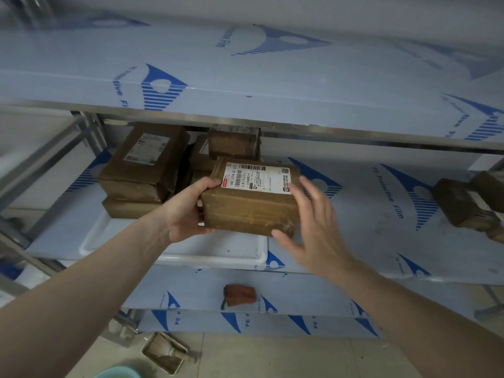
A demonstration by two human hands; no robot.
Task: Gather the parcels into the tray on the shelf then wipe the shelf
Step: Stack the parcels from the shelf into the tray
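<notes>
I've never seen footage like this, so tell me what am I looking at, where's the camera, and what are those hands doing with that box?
There is no machine here: a camera worn on a person's head looks down at their two bare arms. The left hand grips a brown parcel with a white label, above a white tray on a metal shelf covered in blue-printed film. The right hand is open beside the parcel's right edge. More parcels are stacked at the tray's back, and another parcel lies on the shelf at far right. A reddish cloth lies on the shelf below.
</notes>
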